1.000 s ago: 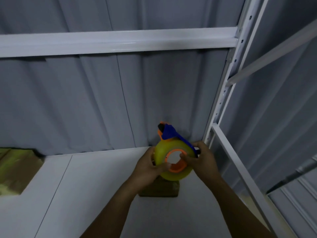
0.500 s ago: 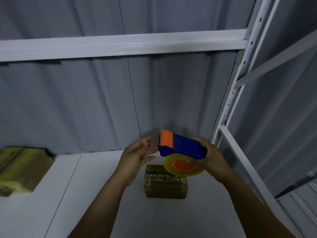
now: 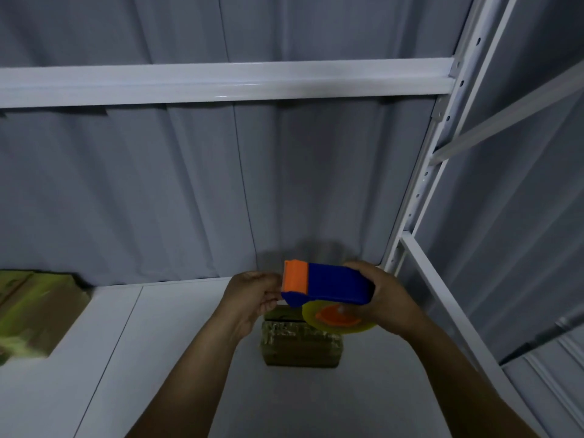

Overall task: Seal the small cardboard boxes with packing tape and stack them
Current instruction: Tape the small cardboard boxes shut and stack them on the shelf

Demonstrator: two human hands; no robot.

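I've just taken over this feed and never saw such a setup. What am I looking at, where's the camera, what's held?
No machine here: a person works with bare hands, and the single camera sits on their head, looking forward and down. The right hand grips a blue and orange tape dispenser with its yellowish roll. The left hand touches its orange end; whether it pinches tape is unclear. Below, one small cardboard box sits on the white shelf; larger packages lie far left.

Blue tape dispenser [image 3: 338, 286] with orange tip, yellowish roll [image 3: 341, 324], brown box [image 3: 300, 349], white shelf [image 3: 158, 358], grey curtain [image 3: 158, 184]
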